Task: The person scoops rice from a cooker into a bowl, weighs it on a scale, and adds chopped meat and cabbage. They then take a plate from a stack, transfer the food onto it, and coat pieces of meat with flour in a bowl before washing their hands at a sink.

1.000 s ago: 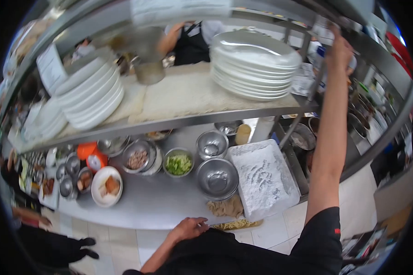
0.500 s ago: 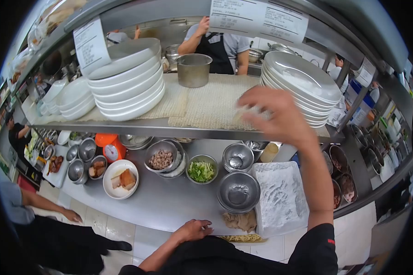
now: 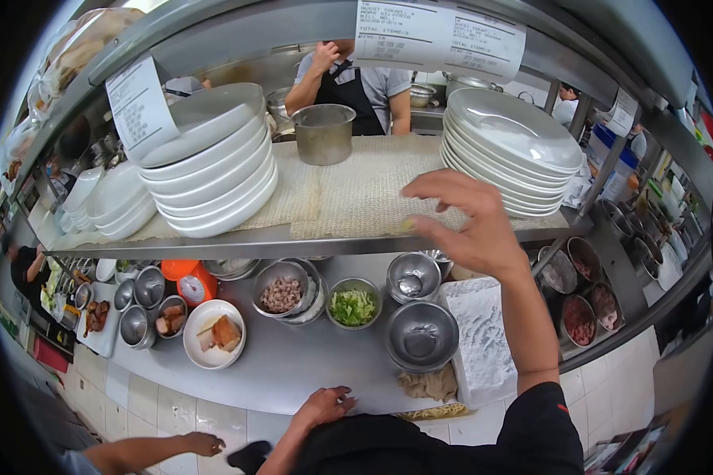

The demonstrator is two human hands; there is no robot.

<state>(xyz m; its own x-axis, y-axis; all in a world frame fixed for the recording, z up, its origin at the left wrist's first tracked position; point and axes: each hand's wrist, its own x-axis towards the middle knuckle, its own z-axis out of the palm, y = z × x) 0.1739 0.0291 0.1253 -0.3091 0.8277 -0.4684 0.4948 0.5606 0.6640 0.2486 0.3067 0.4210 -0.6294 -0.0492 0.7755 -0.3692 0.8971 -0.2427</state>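
Note:
My right hand (image 3: pixel 467 226) is raised at the front edge of the steel shelf (image 3: pixel 356 241), over a woven mat (image 3: pixel 380 178). Its thumb and fingers are apart with nothing between them; a small yellowish spot shows at the thumb tip. A stack of white plates (image 3: pixel 511 131) stands just behind it. Low down, my left hand (image 3: pixel 322 406) lies by the front edge of the steel counter (image 3: pixel 293 368), loosely bent and holding nothing visible. Nearest to it on the right are a crumpled tan cloth (image 3: pixel 429 385) and an empty steel bowl (image 3: pixel 422 336).
On the counter are a white bowl with browned chunks (image 3: pixel 214 336), chopped greens (image 3: pixel 352 307), diced pieces (image 3: pixel 281 293), an orange scale (image 3: pixel 192 282) and a tray of white powder (image 3: pixel 479 340). More plates (image 3: pixel 210 162) and a steel pot (image 3: pixel 323 134) occupy the shelf. A co-worker's hand (image 3: pixel 203 443) is lower left.
The view has shifted slightly. My right hand, blurred before, is sharper, with thumb and fingers apart. My left hand stays by the counter edge. The co-worker on the left has moved lower in view.

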